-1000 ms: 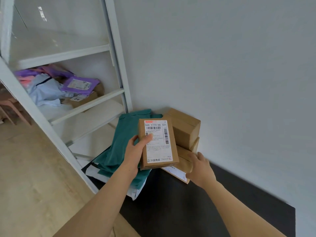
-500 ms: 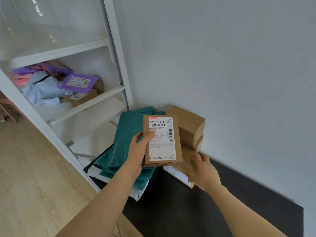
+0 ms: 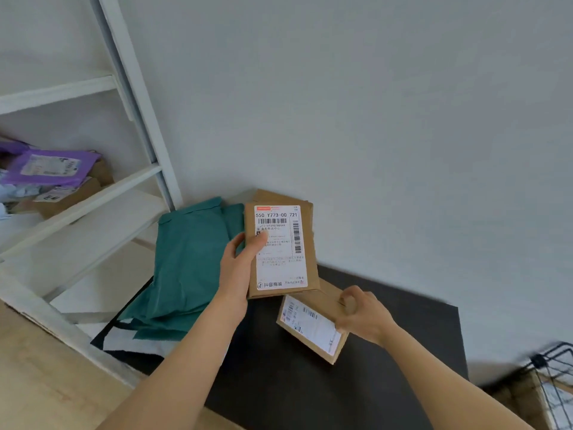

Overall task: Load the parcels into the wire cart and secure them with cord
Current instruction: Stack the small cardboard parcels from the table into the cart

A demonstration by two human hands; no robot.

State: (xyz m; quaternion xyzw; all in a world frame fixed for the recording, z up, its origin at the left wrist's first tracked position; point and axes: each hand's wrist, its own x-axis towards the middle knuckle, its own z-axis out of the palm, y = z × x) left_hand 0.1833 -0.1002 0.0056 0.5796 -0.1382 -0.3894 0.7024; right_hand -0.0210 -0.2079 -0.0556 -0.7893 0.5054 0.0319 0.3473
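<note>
My left hand (image 3: pixel 238 268) grips a flat cardboard parcel (image 3: pixel 283 268) with a white barcode label facing me, held upright above the black mat (image 3: pixel 310 395). My right hand (image 3: pixel 362 315) grips a second labelled cardboard parcel (image 3: pixel 310 327), tilted and lifted just off the mat, below the first one. Behind the held parcel the top edge of another brown box (image 3: pixel 279 196) shows against the wall. The black wire cart (image 3: pixel 555 386) peeks in at the bottom right corner with a box inside it. No cord is visible.
Teal soft mailers (image 3: pixel 189 265) lie piled on a white one at the mat's left end. A white shelving unit (image 3: pixel 136 97) stands on the left, holding a purple mailer (image 3: pixel 49 169) and small boxes. A grey wall runs behind; wooden floor lies at lower left.
My right hand has pulled the lower labelled parcel out of the stack, toward me and to the right. The view shifted right, bringing the wire cart into sight. The left hand keeps its parcel.
</note>
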